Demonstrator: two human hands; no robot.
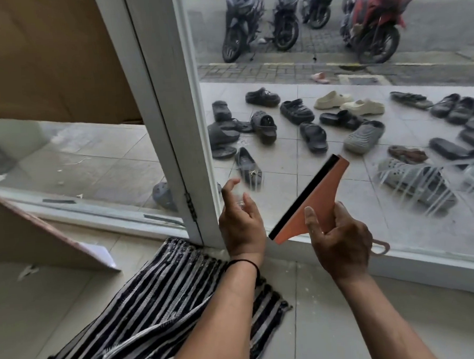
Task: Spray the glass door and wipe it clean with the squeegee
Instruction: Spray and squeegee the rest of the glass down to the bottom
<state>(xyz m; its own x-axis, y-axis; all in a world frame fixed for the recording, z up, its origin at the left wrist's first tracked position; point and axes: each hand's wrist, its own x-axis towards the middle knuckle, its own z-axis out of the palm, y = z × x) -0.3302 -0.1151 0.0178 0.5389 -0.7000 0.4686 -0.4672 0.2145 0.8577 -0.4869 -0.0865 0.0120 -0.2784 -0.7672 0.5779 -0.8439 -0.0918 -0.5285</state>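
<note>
My right hand point(342, 242) grips the handle of an orange squeegee point(319, 199) with a black rubber blade. The blade slants up to the right, close to the lower part of the glass door point(333, 48). My left hand point(239, 220) hovers just left of the blade near the white door frame point(182, 113), fingers loosely spread and holding nothing. Wet streaks show on the glass at the lower right. No spray bottle is in view.
A striped black-and-white mat point(160, 309) lies on the tiled floor under my left forearm. A tilted board point(39, 233) leans at the left. Through the glass, several sandals point(310, 125) lie on the porch and several motorbikes point(303, 17) stand beyond.
</note>
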